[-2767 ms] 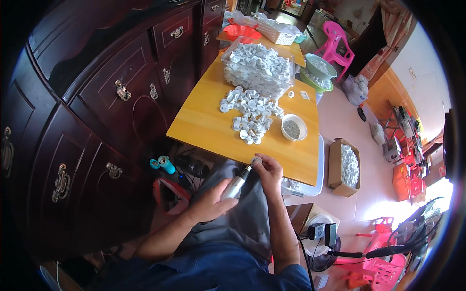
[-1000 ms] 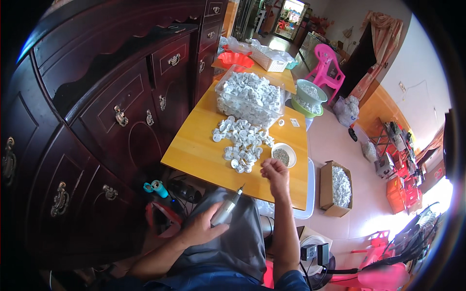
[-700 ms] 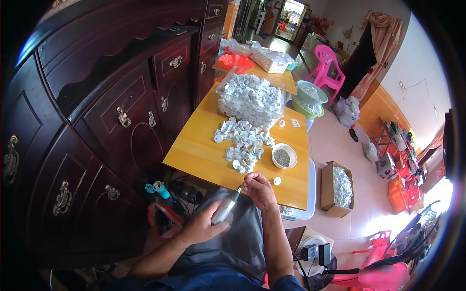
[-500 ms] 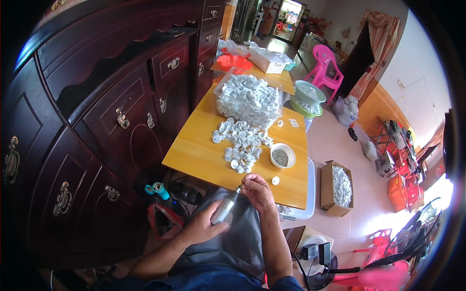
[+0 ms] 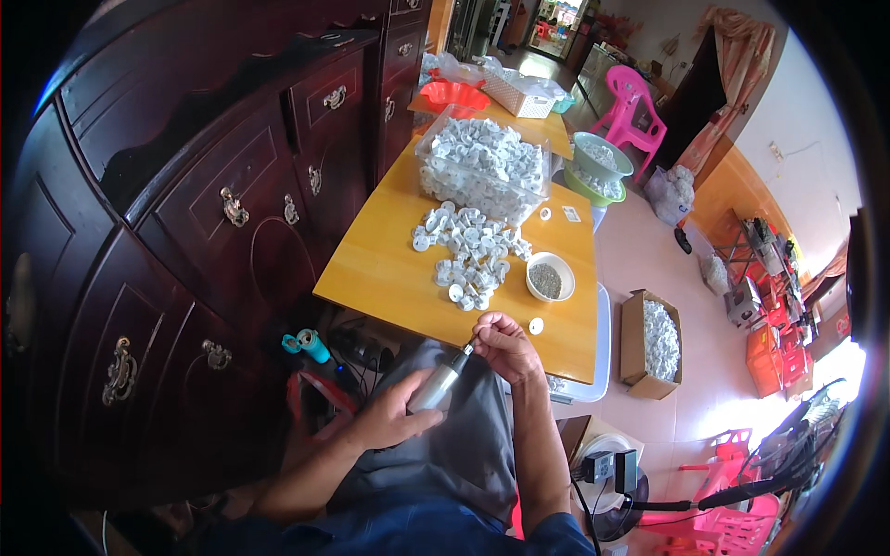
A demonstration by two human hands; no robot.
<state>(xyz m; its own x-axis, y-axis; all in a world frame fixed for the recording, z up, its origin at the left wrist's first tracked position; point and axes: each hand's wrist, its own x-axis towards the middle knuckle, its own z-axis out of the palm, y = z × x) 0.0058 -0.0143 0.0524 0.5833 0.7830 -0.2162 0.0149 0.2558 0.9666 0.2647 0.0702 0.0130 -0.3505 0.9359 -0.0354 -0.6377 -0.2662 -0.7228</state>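
Observation:
My left hand (image 5: 396, 417) is wrapped round the body of a silver electric screwdriver (image 5: 434, 389), held tilted upward over my lap. The fingers of my right hand (image 5: 505, 347) are pinched together at the screwdriver's tip, just off the table's near edge; what lies between them is too small to make out. Beyond the hands, a loose pile of small white plastic parts (image 5: 471, 250) spreads over the yellow wooden table (image 5: 375, 269). A white bowl (image 5: 567, 287) of tiny grey metal pieces stands to the right, with one round white part (image 5: 536, 325) nearer me.
A clear plastic bin (image 5: 482, 171) heaped with white parts stands at the table's far side. On the floor to the right is a cardboard box (image 5: 638, 366) full of white pieces. Dark wooden cabinets (image 5: 213, 222) line the left. A pink chair (image 5: 630, 111) stands farther back.
The whole view has shifted slightly, so the table sits a little higher and farther right. Both hands keep nearly the same hold, the right still at the screwdriver's tip.

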